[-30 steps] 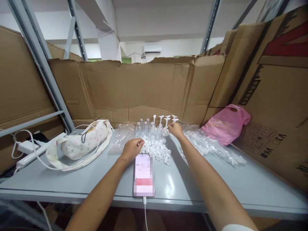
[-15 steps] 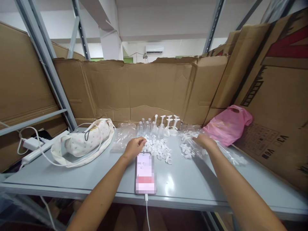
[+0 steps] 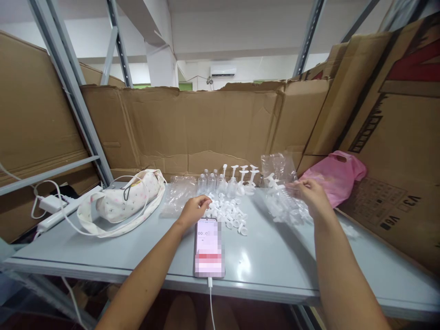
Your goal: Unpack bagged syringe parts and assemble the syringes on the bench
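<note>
My right hand (image 3: 311, 192) pinches the edge of a clear plastic bag (image 3: 280, 167), part of which stands up off the table with white pump parts showing inside and beside it. My left hand (image 3: 195, 210) rests by the left edge of a pile of small white plastic parts (image 3: 228, 213), its fingers closed; what they hold, if anything, is too small to name. Behind the pile stand several clear bottles (image 3: 211, 182) and, to their right, several white pump heads (image 3: 252, 176). A phone (image 3: 208, 252) lies in front of the pile.
A flat clear bag (image 3: 178, 192) and a patterned cloth bag (image 3: 127, 201) lie at the left, near a power strip (image 3: 65, 213). At the right is a pink bag (image 3: 335, 178). Cardboard (image 3: 206, 123) walls the back of the grey table (image 3: 154, 256).
My right hand has moved right and up, lifting the clear bag so its edge stands higher. White parts beside it have shifted or become covered. My left hand remains beside the pile.
</note>
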### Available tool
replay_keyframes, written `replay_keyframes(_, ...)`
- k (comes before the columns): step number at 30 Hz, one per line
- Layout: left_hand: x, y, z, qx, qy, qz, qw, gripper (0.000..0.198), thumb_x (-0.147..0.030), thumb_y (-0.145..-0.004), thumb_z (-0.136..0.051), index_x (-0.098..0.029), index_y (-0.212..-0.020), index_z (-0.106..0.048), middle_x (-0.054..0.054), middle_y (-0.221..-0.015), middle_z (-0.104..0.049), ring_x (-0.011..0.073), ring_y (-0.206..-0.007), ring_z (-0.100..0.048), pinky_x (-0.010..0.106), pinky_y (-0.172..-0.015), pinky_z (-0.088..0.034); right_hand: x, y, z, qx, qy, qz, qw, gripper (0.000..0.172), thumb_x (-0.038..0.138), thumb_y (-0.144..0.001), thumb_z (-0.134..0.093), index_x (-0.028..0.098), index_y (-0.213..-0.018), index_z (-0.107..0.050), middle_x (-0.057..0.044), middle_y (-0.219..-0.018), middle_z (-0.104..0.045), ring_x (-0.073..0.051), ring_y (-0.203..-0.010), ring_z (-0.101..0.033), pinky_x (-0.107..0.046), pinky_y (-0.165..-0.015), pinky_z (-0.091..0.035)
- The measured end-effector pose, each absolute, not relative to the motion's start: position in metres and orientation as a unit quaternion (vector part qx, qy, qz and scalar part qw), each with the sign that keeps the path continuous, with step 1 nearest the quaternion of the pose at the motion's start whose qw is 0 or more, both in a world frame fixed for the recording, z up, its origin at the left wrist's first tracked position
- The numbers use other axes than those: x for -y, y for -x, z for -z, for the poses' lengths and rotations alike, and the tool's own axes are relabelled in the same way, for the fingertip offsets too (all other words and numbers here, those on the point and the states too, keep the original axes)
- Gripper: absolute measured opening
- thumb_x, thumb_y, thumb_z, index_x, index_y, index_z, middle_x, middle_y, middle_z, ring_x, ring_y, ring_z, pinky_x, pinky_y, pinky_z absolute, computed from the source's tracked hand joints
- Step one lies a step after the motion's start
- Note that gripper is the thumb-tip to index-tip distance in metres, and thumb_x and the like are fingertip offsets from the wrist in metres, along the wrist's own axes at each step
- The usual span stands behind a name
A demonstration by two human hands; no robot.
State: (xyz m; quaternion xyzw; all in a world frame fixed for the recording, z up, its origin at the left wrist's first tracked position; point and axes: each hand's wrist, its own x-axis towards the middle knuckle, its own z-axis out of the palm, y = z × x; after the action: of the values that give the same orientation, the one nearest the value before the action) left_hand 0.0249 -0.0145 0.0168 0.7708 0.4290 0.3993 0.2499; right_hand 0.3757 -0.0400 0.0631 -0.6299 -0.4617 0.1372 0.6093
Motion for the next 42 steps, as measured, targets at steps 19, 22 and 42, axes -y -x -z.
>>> replay_keyframes(19, 0.028, -0.025, -0.035, -0.386, -0.708, -0.536, 0.250, 0.021, -0.031, -0.082, -0.051, -0.015, -0.090, -0.061, 0.005, -0.085, -0.064, 0.0138, -0.077, -0.059, 0.026, -0.073, -0.046, 0.060, -0.260, -0.058, 0.778, 0.545, -0.008, 0.314, 0.012, 0.029, -0.089, -0.034, 0.024, -0.080, -0.039, 0.001, -0.070, -0.065, -0.016, -0.058, -0.058, -0.024, -0.053, -0.034)
replay_keyframes(22, 0.020, -0.023, -0.031, -0.396, -0.687, -0.471, 0.387, 0.021, -0.031, -0.078, -0.056, -0.013, -0.087, -0.062, 0.006, -0.081, -0.065, 0.0141, -0.073, -0.061, 0.027, -0.069, -0.047, 0.062, -0.256, -0.051, 0.801, 0.512, 0.006, 0.311, 0.011, 0.028, -0.089, -0.034, 0.024, -0.083, -0.041, 0.001, -0.069, -0.064, -0.016, -0.057, -0.057, -0.025, -0.053, -0.034)
replay_keyframes(42, 0.034, -0.029, -0.028, -0.344, -0.786, -0.240, 0.455, 0.035, -0.028, -0.070, -0.065, -0.022, -0.104, -0.067, 0.006, -0.098, -0.063, 0.0135, -0.077, -0.057, 0.024, -0.065, -0.045, 0.066, -0.225, -0.040, 0.798, 0.387, 0.304, 0.347, 0.024, 0.024, -0.092, -0.039, 0.021, -0.071, -0.051, -0.001, -0.058, -0.059, -0.014, -0.053, -0.049, -0.028, -0.058, -0.029)
